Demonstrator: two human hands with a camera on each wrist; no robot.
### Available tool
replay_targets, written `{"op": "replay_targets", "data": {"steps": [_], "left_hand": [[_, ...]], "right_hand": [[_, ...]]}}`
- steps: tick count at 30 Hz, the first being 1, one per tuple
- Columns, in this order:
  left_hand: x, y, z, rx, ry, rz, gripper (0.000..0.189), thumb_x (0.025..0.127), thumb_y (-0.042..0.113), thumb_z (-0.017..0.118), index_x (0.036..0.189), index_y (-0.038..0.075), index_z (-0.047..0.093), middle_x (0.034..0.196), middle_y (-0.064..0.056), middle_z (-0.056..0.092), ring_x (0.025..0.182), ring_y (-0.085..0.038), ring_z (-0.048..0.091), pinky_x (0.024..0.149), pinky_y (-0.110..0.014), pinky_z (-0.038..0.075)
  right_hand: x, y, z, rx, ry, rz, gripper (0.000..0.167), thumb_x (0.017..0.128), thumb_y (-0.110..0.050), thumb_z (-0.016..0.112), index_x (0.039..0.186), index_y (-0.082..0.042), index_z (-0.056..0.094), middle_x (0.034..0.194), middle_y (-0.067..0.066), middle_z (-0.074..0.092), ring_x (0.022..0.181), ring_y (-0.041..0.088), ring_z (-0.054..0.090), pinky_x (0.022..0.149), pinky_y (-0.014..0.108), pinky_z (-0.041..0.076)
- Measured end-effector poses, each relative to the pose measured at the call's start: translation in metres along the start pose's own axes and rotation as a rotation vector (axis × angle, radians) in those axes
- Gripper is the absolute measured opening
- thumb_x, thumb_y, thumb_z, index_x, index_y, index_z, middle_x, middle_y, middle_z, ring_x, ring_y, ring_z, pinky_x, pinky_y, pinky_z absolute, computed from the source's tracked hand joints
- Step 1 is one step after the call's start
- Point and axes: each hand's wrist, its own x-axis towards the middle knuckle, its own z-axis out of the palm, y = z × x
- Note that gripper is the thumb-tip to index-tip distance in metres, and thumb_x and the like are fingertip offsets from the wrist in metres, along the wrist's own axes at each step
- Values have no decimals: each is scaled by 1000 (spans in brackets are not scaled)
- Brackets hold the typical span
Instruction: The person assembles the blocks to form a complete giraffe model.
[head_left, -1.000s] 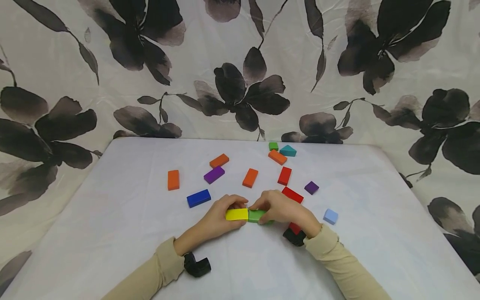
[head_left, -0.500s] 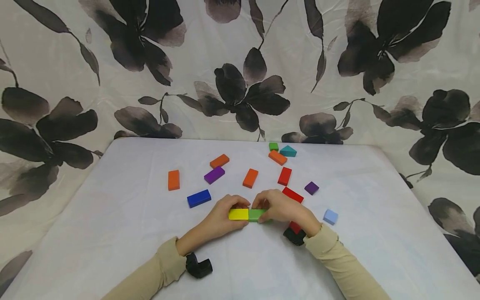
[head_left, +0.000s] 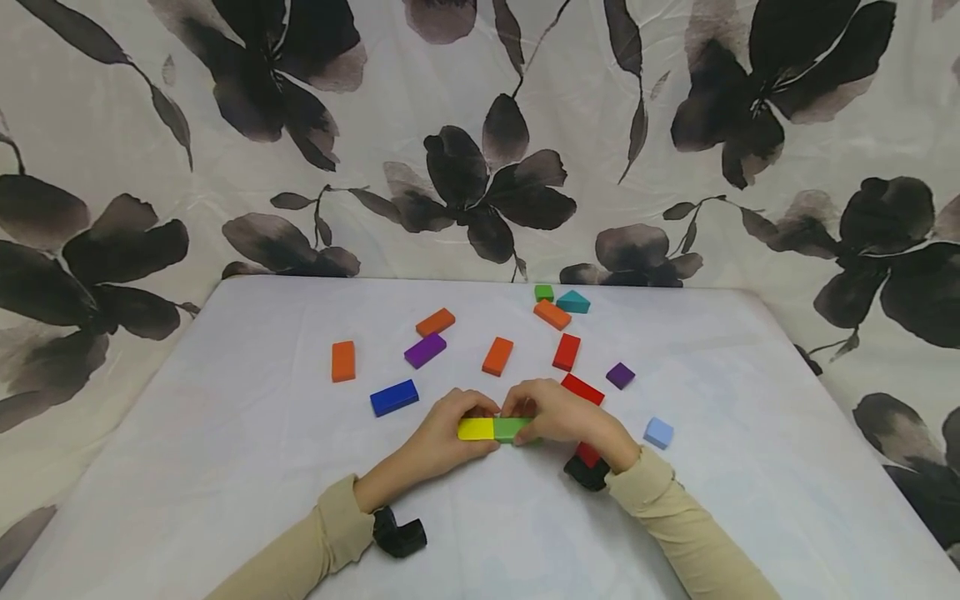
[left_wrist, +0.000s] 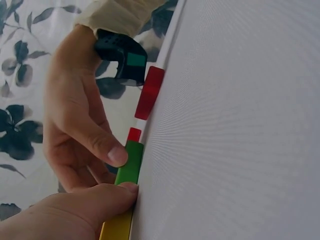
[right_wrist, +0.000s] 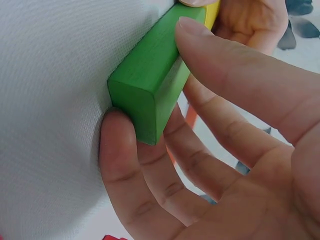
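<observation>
Left hand [head_left: 437, 437]: thumb and fingers clamped on yellow block
Right hand [head_left: 558, 417]: thumb and fingers clamped on green block
Yellow block [head_left: 475, 429]: in left hand, end to end with green block
Green block [head_left: 506, 430]: in right hand
Blue block [head_left: 394, 398]: beyond left hand, leftward
Red block [head_left: 582, 389]: just beyond right hand
Light-blue cube [head_left: 658, 432]: right of right hand

Soft, even light casts faint shadows; moiré ripples the left wrist view.
</observation>
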Motion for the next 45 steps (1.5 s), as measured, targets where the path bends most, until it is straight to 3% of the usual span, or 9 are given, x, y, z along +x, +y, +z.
{"op": "replay_targets", "data": {"steps": [16,33,45], "left_hand": [[-2,0,-2,8,15,-44,37,78,13,85,111,15,68,96,7,59,89,-12,51,76,-28,46],[-2,-2,-3,-4,-17,26,34,81,13,82,112,14,68,103,6,64,95,-15,50,80,-32,43],[-2,-3,-2,8,-12,20,35,81,15,82,113,15,66,102,7,64,94,-14,50,80,-32,42]], "right_hand": [[2,2,0,13,-32,14,22,82,-4,79,100,-9,67,96,0,65,90,18,59,81,30,52],[1,4,-1,20,-52,-11,23,83,-3,78,102,-7,66,94,1,64,87,16,57,80,29,50],[3,6,-2,-13,-63,-28,25,84,-5,78,106,-7,66,95,0,63,89,16,56,80,27,48]]}}
